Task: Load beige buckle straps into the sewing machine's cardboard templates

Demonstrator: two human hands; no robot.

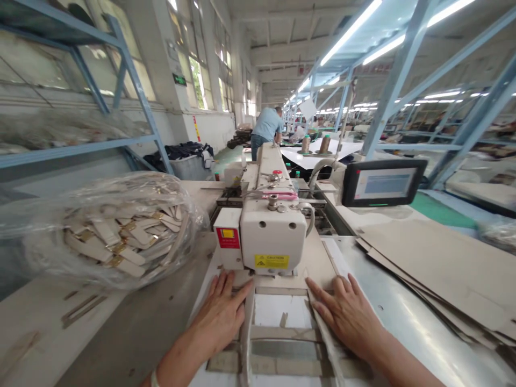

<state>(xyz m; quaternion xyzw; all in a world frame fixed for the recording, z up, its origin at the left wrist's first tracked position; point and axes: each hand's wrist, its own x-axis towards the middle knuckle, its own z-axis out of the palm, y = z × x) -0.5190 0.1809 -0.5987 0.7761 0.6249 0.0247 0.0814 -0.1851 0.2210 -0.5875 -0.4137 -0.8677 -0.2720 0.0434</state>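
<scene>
My left hand [220, 314] lies flat, fingers spread, on the left side of a beige flat template [282, 333] under the head of a white sewing machine [272, 234]. On the template's right side, my right hand [346, 312] presses down the same way. A white window in the template shows between the two hands. Neither hand grips anything.
A clear plastic bag of beige strap pieces [116, 236] sits at the left. Flat cardboard sheets [443, 269] are stacked at the right. A control screen [382, 183] stands behind the machine. A person in a blue shirt [266, 129] works far down the aisle.
</scene>
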